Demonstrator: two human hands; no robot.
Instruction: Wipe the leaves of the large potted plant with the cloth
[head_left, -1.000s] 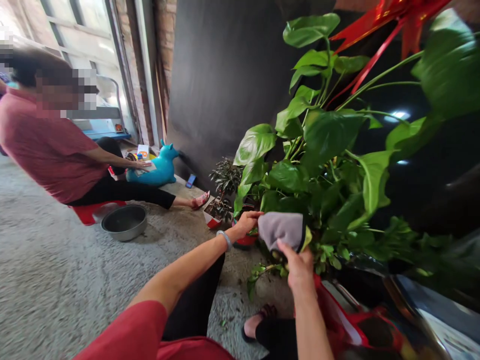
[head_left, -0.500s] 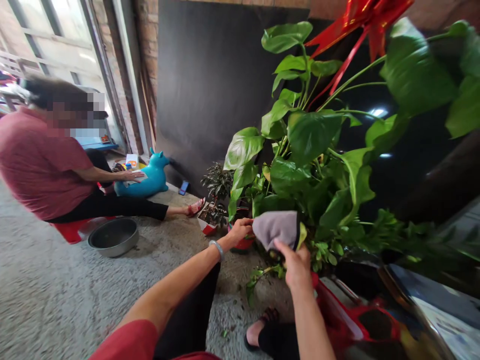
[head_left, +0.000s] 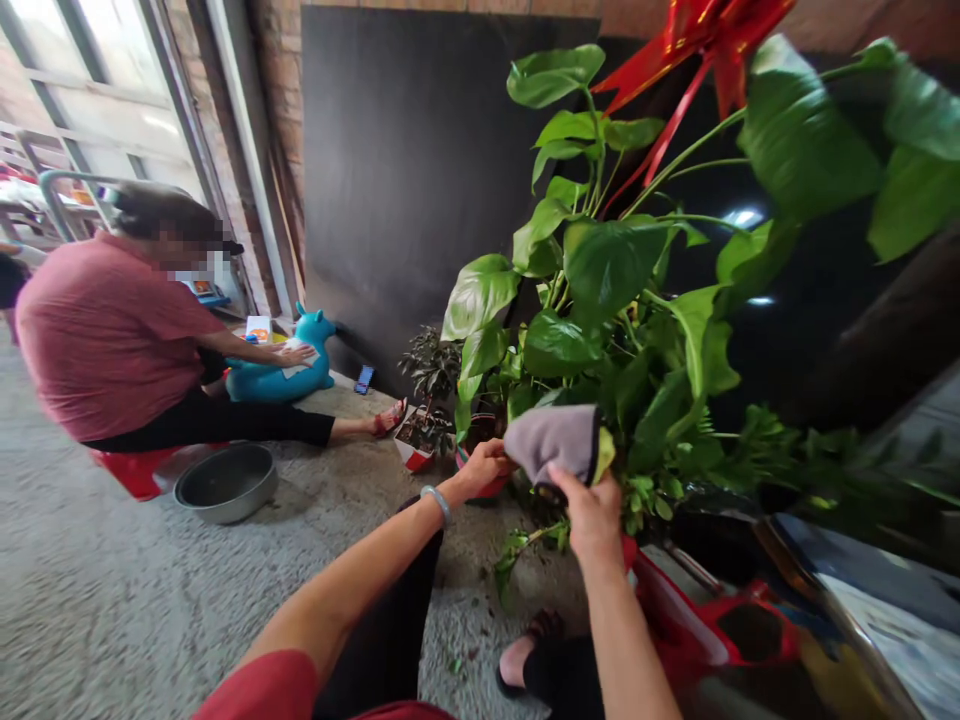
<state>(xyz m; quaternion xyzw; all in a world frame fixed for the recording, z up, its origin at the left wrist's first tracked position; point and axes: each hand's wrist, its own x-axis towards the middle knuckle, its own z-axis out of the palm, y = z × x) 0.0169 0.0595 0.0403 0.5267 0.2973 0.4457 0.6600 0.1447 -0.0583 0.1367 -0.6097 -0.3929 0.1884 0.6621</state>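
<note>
A grey-mauve cloth (head_left: 551, 440) with a dark edging is bunched in front of the big-leaved green plant (head_left: 611, 265). My right hand (head_left: 594, 515) grips it from below, thumb pressed on its face. A yellow-green patch, leaf or cloth underside, shows past its right edge. At the cloth's left tip, my left hand (head_left: 484, 468) is closed in a pinch, with a bracelet on the wrist; what lies between its fingertips is hidden. Just behind the left hand stands a reddish pot (head_left: 493, 487), partly covered by leaves.
To the left, a person (head_left: 120, 340) on a red stool rests a hand and white cloth on a blue animal toy (head_left: 311, 345). A grey basin (head_left: 226, 483), a phone (head_left: 364, 379) and a small potted plant (head_left: 427, 370) are on the floor. A red bow (head_left: 701, 50) hangs above.
My view has shifted slightly. The cloth's folds have changed a little, with both hands still at it. The seated person's hand has moved right along the toy.
</note>
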